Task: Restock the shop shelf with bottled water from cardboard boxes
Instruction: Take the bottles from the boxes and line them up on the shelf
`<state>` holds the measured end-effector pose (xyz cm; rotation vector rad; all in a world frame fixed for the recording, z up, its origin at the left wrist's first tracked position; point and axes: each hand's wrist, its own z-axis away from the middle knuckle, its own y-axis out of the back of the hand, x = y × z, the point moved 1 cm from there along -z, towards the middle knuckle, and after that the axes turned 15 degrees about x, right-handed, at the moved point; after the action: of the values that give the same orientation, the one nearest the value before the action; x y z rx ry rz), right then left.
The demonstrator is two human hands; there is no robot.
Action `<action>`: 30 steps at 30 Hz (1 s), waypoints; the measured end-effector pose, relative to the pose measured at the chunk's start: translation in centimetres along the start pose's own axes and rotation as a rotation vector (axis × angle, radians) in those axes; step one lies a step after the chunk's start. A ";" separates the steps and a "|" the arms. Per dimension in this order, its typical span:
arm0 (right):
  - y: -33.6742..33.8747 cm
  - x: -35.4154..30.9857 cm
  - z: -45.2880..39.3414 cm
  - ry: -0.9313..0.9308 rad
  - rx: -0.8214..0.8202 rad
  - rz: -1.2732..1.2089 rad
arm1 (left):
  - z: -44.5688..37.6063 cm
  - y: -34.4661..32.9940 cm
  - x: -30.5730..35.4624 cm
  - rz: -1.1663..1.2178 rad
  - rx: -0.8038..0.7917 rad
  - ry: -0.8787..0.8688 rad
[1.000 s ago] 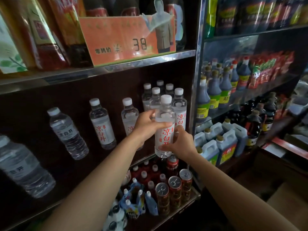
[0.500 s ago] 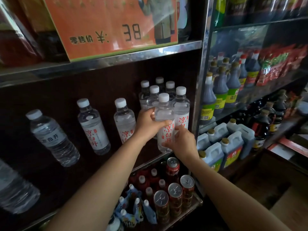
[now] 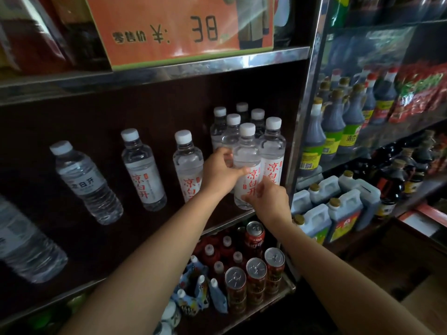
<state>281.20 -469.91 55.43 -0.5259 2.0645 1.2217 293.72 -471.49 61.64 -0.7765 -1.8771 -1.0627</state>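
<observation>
Both hands hold one water bottle (image 3: 246,165) at the front of the shelf (image 3: 154,76): the left hand (image 3: 221,172) curls round its middle, the right hand (image 3: 267,199) pinches it low down. Five capped bottles cluster beside and behind it. Four more stand singly to the left. Four red cans (image 3: 254,281) sit on the shelf below.

Dim, shadowy shelf recess (image 3: 96,141); glare on the orange price sign (image 3: 183,27); wide-angle bending and blur toward edges.
</observation>
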 end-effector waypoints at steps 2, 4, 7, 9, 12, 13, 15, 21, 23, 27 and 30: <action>0.4 -0.2 0.1 -0.031 -0.026 0.008 | 0.7 1.0 -0.1 -0.031 -0.068 0.037; 0.8 -0.4 0.3 -0.077 -0.060 -0.009 | 1.9 2.3 -0.4 -0.060 -0.110 0.064; 1.9 -1.2 1.5 -0.055 -0.102 0.020 | 3.7 5.1 -1.0 -0.153 -0.162 0.065; 2.7 -2.2 2.9 -0.009 -0.140 0.040 | 5.1 7.5 -1.4 -0.220 -0.223 0.044; 3.6 -4.2 6.0 0.054 -0.200 0.030 | 7.6 11.9 -2.0 -0.331 -0.266 0.008; 3.9 -5.0 7.4 0.084 -0.222 0.028 | 8.7 13.6 -2.1 -0.384 -0.260 -0.008; 4.1 -6.7 10.5 0.143 -0.277 0.020 | 11.2 17.5 -2.6 -0.495 -0.228 -0.029; 4.8 -13.7 23.6 0.360 -0.530 -0.018 | 22.9 32.0 -4.9 -0.702 -0.111 0.095; 5.0 -16.5 29.3 0.454 -0.616 -0.024 | 28.2 37.5 -5.4 -0.733 -0.061 0.179; 5.8 -21.9 42.0 0.615 -0.792 -0.087 | 40.3 48.4 -6.5 -0.809 0.048 0.334; 6.2 -25.6 52.2 0.754 -0.891 -0.111 | 49.9 55.9 -7.1 -0.837 0.156 0.494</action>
<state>312.90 -420.99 60.18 -1.6929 1.8704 2.0736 324.65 -402.85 61.30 0.4030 -1.8157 -1.4087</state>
